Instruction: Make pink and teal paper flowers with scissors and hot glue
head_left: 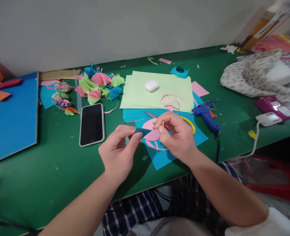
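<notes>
Between thumb and fingers, my left hand (120, 149) pinches a small dark blue piece of paper (144, 132) that points to the right. My right hand (176, 136) is closed in a pinch just beside that paper's tip; what its fingertips hold is too small to make out. Beneath the hands lie pink paper circles (152, 135) and a curled pink offcut (157, 148) on blue paper sheets (159, 160). Scissors with a yellow handle (189, 124) lie partly hidden behind my right hand, their blades pointing left.
Light green sheets (135, 93) carry a white earbud case (152, 86). Left of them are folded paper butterflies (95, 83) and a phone (92, 124). A blue glue gun (206, 116) lies to the right with its cord. A blue board (14, 121) and patterned cloth (243, 75) flank the green table (61, 177).
</notes>
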`<state>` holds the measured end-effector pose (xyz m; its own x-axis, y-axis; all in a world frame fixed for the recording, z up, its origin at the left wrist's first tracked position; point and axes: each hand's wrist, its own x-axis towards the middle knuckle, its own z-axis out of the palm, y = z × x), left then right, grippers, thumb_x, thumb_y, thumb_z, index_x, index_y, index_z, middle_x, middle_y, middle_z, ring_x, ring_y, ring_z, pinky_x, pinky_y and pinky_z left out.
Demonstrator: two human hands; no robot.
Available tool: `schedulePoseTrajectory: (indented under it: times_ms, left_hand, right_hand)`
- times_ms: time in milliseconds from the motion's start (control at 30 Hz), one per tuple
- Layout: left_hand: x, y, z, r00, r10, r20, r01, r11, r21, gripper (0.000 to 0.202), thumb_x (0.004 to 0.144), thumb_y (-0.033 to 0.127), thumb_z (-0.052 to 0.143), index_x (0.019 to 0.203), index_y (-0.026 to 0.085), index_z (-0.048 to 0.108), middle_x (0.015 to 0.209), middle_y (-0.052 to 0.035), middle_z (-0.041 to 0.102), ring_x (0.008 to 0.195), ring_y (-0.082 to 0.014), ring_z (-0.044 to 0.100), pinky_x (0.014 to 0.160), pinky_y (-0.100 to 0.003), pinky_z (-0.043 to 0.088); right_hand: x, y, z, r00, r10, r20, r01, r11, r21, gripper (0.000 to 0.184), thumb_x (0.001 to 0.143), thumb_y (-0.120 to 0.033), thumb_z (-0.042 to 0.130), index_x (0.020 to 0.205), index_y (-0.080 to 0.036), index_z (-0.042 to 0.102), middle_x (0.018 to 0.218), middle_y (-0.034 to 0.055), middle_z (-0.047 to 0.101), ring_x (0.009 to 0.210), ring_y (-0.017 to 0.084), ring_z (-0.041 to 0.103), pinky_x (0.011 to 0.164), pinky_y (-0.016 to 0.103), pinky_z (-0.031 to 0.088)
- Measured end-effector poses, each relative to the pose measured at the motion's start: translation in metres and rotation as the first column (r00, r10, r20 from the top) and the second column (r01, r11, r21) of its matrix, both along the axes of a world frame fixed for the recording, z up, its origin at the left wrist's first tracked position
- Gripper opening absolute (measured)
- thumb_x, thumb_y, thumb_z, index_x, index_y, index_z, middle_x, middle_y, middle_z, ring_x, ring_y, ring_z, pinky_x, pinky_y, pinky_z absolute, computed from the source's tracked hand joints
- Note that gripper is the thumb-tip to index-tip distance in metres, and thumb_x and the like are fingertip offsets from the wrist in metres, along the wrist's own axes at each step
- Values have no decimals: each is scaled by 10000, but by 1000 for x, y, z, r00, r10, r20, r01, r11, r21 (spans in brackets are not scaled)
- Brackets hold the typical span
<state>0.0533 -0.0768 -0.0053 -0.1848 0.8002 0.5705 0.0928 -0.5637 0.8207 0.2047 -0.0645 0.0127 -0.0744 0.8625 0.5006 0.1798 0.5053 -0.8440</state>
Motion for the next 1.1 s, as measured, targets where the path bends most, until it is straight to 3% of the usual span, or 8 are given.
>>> schedulePoseTrajectory:
  times_ms: [133, 300, 500, 733, 967, 1100]
  left_hand:
    - [-2, 1, 2, 1000, 19, -10, -19, 999, 39, 172, 748, 93, 652, 833, 242, 665, 720, 26, 638, 683, -108, 561, 624, -245, 459]
    - [-2, -3, 3, 984, -100, -149, 103, 995, 11, 190, 737, 62, 652, 829, 228, 666, 725, 14, 642, 699, -122, 558, 628, -267, 444]
    - [-3, -3, 2, 974, -120, -191, 119, 993, -19, 196, 729, 73, 661, 829, 242, 662, 729, 21, 642, 690, -120, 553, 630, -266, 443]
    - [-3, -2, 3, 969, -142, -202, 137, 990, -35, 159, 738, 102, 655, 812, 243, 665, 703, 9, 637, 677, -132, 548, 622, -282, 442]
    - [-5, 0, 3, 952, -213, -220, 200, 977, -77, 172, 722, 90, 664, 803, 241, 657, 697, 9, 630, 676, -140, 547, 626, -292, 441]
    - [-5, 0, 2, 948, -214, -237, 199, 976, -85, 139, 725, 114, 669, 789, 236, 652, 678, 5, 625, 650, -138, 534, 614, -297, 436]
  right_hand:
    - [5, 2, 4, 993, -55, -102, 54, 998, -16, 100, 785, -106, 500, 766, -195, 542, 737, 3, 568, 710, 125, 568, 665, 289, 478]
    - [0, -2, 9, 997, -57, 50, 50, 988, 144, 114, 775, -100, 539, 758, -209, 567, 724, -4, 604, 716, 128, 574, 669, 291, 485]
    - [-3, -3, 8, 990, -17, 137, -9, 982, 186, 118, 777, -103, 534, 723, -203, 565, 687, -19, 632, 678, 118, 578, 659, 287, 483]
    - [-1, -4, 11, 988, 25, 152, -45, 991, 129, 117, 774, -108, 529, 708, -199, 562, 687, -18, 624, 670, 116, 569, 669, 293, 473]
    - [8, -3, 14, 977, 145, 154, -142, 989, -28, 91, 787, -137, 540, 718, -185, 575, 684, -27, 598, 642, 97, 539, 632, 251, 455]
    - [10, -3, 14, 973, 128, 190, -125, 992, -28, 95, 780, -145, 537, 699, -192, 555, 683, -35, 586, 619, 94, 515, 624, 253, 446]
